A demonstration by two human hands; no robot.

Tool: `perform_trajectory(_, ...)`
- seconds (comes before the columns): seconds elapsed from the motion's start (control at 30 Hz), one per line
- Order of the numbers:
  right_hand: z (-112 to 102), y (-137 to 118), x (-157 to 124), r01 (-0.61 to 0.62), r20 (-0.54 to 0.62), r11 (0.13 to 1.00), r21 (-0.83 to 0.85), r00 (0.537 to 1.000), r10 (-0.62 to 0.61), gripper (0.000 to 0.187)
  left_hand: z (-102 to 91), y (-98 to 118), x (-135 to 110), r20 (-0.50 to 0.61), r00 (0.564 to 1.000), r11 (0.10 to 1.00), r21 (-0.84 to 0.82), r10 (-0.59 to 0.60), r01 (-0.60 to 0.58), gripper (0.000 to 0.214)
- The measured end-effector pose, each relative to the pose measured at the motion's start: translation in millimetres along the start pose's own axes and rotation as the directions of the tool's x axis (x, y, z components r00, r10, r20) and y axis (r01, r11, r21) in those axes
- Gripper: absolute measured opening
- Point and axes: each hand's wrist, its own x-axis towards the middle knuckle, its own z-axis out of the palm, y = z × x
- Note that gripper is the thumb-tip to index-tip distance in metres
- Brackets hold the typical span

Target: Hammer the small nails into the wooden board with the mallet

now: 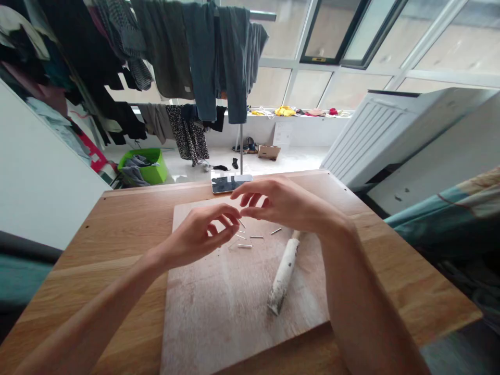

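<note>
Above a thin wooden board (219, 312), my two hands meet fingertip to fingertip. My left hand (205, 226) is curled, its thumb and fingertips drawn close together; whether a nail is between them is not clear. My right hand (273, 200) arches over from the right, index finger and thumb apart, nothing visible between them. Its thumb tip is by the left fingertips. Several loose nails lie beneath, among them one nail (245, 246) nearest me and another nail (276, 230) to the right. A worn, white-wrapped handle (284, 273) lies on the board; its far end is hidden by my right wrist.
The board rests on a wooden table (128, 219). A phone (226, 183) lies at the table's far edge. Beyond are a green basket (154, 166) with cloth, hanging clothes (203, 52) and a cardboard box (269, 152). A white ribbed panel (363, 135) stands at the right.
</note>
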Motion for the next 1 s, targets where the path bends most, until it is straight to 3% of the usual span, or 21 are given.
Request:
perform_trajectory(0.17,-15.6,-23.3,-18.2,0.040,-0.144,0.998,-0.057,0.988,-0.048,0.024,-2.6,3.6,-3.3,0.007,0.997,0.983,0.165,0.073,-0.073,0.017)
perform_trajectory(0.33,-39.0,-44.4,-51.3,0.069,-0.400,0.989,-0.134,0.909,-0.118,0.023,0.8,8.3,-17.6,0.123,0.988,0.915,0.381,0.095,-0.136,0.018)
perform_trajectory(0.43,-37.8,-24.0,-77.6,0.025,-0.320,0.979,-0.202,0.943,-0.090,0.020,9.4,8.0,-46.5,0.206,0.973,0.776,0.595,0.106,-0.210,0.020)
perform_trajectory(0.5,-23.2,3.9,-103.3,-0.072,-0.251,0.975,-0.211,0.968,0.017,0.020,16.9,6.7,-75.5,0.213,0.966,0.694,0.674,0.145,-0.253,0.021)
perform_trajectory(0.6,18.3,52.1,-154.9,-0.232,-0.278,0.952,-0.202,0.945,0.171,0.025,28.8,4.7,-125.4,0.125,0.970,0.618,0.752,0.207,-0.229,0.030)
perform_trajectory(0.73,75.2,93.7,-222.5,-0.423,-0.430,0.897,-0.132,0.839,0.332,0.042,50.4,1.9,-174.5,-0.070,0.980,0.558,0.829,0.188,-0.048,0.038)
perform_trajectory(0.83,93.3,103.4,-247.7,-0.440,-0.401,0.893,-0.094,0.838,0.370,0.050,70.8,0.2,-183.9,-0.239,0.959,0.535,0.836,0.151,0.124,0.040)
perform_trajectory(0.93,95.9,107.7,-251.5,-0.444,-0.421,0.892,-0.086,0.827,0.372,0.050,85.7,0.3,-178.2,-0.373,0.923,0.503,0.818,0.091,0.281,0.039)
perform_trajectory(1.0,96.5,111.3,-250.3,-0.414,-0.417,0.902,-0.121,0.846,0.333,0.050,89.6,1.6,-175.0,-0.422,0.903,0.472,0.814,0.078,0.339,0.037)
